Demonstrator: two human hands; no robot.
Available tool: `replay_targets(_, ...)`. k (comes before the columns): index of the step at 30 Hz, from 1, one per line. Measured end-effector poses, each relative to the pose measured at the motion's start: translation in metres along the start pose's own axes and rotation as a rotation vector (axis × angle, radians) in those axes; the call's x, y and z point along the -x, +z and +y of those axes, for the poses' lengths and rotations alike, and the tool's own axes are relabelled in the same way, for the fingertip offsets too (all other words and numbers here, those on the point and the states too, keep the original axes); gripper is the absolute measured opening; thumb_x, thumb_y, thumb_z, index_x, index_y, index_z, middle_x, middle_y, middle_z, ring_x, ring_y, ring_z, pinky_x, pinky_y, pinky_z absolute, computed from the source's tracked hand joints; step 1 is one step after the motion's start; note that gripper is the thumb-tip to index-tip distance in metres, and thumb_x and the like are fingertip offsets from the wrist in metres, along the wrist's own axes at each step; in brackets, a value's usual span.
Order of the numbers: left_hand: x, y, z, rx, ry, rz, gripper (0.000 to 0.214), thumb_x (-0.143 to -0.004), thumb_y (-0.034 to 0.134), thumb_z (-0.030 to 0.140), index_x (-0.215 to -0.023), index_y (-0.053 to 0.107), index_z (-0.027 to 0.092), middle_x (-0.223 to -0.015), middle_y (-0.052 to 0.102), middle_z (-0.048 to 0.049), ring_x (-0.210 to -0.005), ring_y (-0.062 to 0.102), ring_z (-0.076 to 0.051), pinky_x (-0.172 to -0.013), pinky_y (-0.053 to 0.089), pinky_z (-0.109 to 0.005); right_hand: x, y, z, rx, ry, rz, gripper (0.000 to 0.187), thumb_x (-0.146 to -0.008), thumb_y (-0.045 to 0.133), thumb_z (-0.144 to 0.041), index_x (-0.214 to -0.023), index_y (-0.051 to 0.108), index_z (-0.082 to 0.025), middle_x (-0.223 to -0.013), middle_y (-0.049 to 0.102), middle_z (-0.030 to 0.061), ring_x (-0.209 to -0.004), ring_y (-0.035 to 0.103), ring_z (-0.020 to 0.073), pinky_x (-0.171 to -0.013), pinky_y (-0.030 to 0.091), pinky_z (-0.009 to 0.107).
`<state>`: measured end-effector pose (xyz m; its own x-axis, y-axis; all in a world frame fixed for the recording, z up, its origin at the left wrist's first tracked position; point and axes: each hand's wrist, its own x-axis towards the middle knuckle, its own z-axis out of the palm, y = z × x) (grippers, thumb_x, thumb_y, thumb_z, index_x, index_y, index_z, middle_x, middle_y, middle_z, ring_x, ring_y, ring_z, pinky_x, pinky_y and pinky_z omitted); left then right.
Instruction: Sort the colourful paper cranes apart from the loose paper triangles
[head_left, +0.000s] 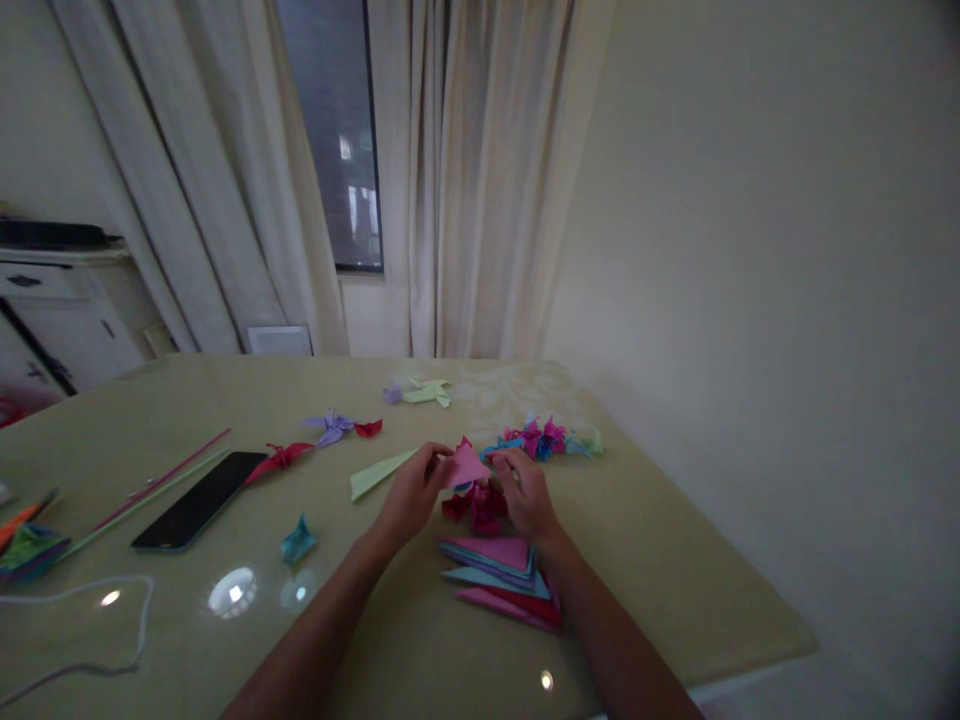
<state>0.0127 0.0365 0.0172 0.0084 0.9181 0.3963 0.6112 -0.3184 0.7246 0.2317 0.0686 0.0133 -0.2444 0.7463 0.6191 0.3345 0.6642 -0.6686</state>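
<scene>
A pink piece of folded paper [466, 467] is held up between my two hands, above the table. My left hand [417, 492] pinches its left edge. On the other side, the fingers of my right hand [525, 494] are closed at the right edge of the same paper; the fingertips are partly hidden. Dark red folded paper flowers [487, 508] lie just below and behind it. Nearer to me is a fanned stack of folded paper triangles [499, 578] in pink, blue and red, beside my right forearm. A pale green folded strip [377, 474] lies by my left hand.
Magenta and blue paper flowers [541, 438] lie beyond my right hand. Leftward are a teal paper piece [298, 541], a black phone [201, 503], a red paper flower [280, 458], a purple one [331, 427], thin sticks [161, 480] and a white cable [146, 620]. A wall [750, 300] borders the right.
</scene>
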Motion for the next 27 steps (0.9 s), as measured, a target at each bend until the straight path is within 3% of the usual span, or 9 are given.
replay_targets(3, 0.008, 0.014, 0.012, 0.203, 0.050, -0.030, 0.031, -0.103, 0.052, 0.047, -0.113, 0.065, 0.021, -0.082, 0.069, -0.0007, -0.069, 0.061, -0.017, -0.065, 0.045, -0.026, -0.001, -0.006, 0.000, -0.079, 0.033, 0.023, 0.043, -0.108, 0.052, -0.053, -0.093, 0.076, -0.020, -0.089, 0.074, 0.0057, -0.085, 0.068, 0.0217, -0.079, 0.053, 0.032)
replay_targets(7, 0.014, 0.020, 0.019, 0.262, 0.059, -0.087, 0.030, -0.103, 0.053, 0.045, -0.118, 0.065, 0.022, -0.087, 0.072, -0.0024, -0.068, 0.061, -0.017, -0.064, 0.045, -0.027, -0.001, -0.010, -0.001, -0.134, 0.046, -0.062, 0.039, -0.096, 0.069, -0.055, -0.077, 0.072, -0.021, -0.072, 0.067, 0.0009, -0.068, 0.060, 0.0178, -0.066, 0.048, 0.029)
replay_targets(10, 0.016, 0.019, 0.019, 0.171, 0.079, -0.102, 0.028, -0.104, 0.050, 0.044, -0.117, 0.066, 0.024, -0.085, 0.073, -0.0026, -0.070, 0.064, -0.018, -0.067, 0.046, -0.027, -0.001, -0.011, -0.002, -0.163, 0.067, -0.050, 0.041, -0.095, 0.069, -0.053, -0.070, 0.068, -0.021, -0.066, 0.062, -0.0005, -0.064, 0.056, 0.0163, -0.062, 0.046, 0.028)
replay_targets(14, 0.019, 0.020, 0.020, -0.029, 0.159, -0.193, 0.026, -0.106, 0.047, 0.040, -0.100, 0.069, 0.027, -0.081, 0.072, -0.0036, -0.074, 0.067, -0.020, -0.071, 0.046, -0.029, -0.004, -0.020, 0.001, -0.235, 0.131, 0.024, 0.046, -0.096, 0.065, -0.055, -0.066, 0.065, -0.020, -0.064, 0.060, 0.0002, -0.062, 0.055, 0.0163, -0.058, 0.045, 0.028)
replay_targets(19, 0.026, 0.031, 0.023, -0.057, 0.347, -0.362, 0.033, -0.109, 0.042, 0.038, -0.093, 0.067, 0.025, -0.085, 0.072, -0.0055, -0.078, 0.067, -0.020, -0.074, 0.050, -0.029, -0.009, -0.030, 0.011, -0.313, 0.221, 0.211, 0.045, -0.095, 0.066, -0.056, -0.067, 0.068, -0.020, -0.063, 0.062, 0.0011, -0.057, 0.052, 0.0152, -0.054, 0.043, 0.027)
replay_targets(24, 0.028, 0.037, 0.018, -0.247, 0.650, -0.224, 0.030, -0.110, 0.045, 0.032, -0.103, 0.073, 0.024, -0.091, 0.073, -0.0085, -0.088, 0.066, -0.022, -0.082, 0.051, -0.033, -0.008, -0.026, 0.015, -0.354, 0.231, 0.217, 0.049, -0.093, 0.068, -0.060, -0.066, 0.068, -0.019, -0.061, 0.061, 0.0007, -0.055, 0.049, 0.0141, -0.053, 0.040, 0.027)
replay_targets(27, 0.030, 0.039, 0.016, -0.405, 0.839, -0.194, 0.027, -0.109, 0.048, 0.029, -0.101, 0.073, 0.023, -0.089, 0.071, -0.0054, -0.087, 0.065, -0.020, -0.085, 0.051, -0.033, -0.007, -0.023, 0.014, -0.355, 0.243, 0.203, 0.052, -0.092, 0.069, -0.063, -0.065, 0.067, -0.019, -0.060, 0.060, 0.0003, -0.054, 0.049, 0.0137, -0.052, 0.039, 0.026)
